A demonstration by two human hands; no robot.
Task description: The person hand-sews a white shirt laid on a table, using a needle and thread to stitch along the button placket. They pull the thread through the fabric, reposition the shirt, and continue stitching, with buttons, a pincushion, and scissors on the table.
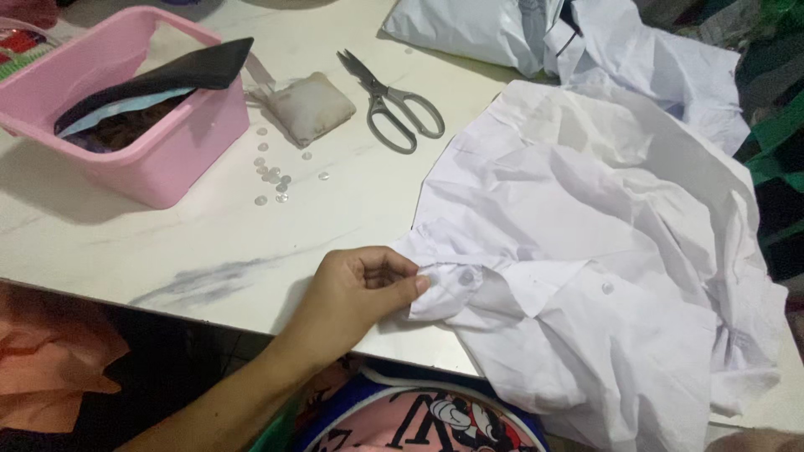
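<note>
My left hand (356,293) pinches the edge of a white shirt (586,251) near the front edge of the white table (193,243). A clear button (466,275) on the shirt's cuff lies just beside my fingertips. The shirt is crumpled and spread over the table's right half, hanging past the front edge. My right hand is not in view.
A pink plastic basket (159,159) with dark cloth inside stands at the back left. Grey scissors (391,102) and a small off-white pincushion (311,106) lie behind the shirt. Several loose clear buttons (272,172) are scattered beside the basket. More white fabric (519,29) lies at the back.
</note>
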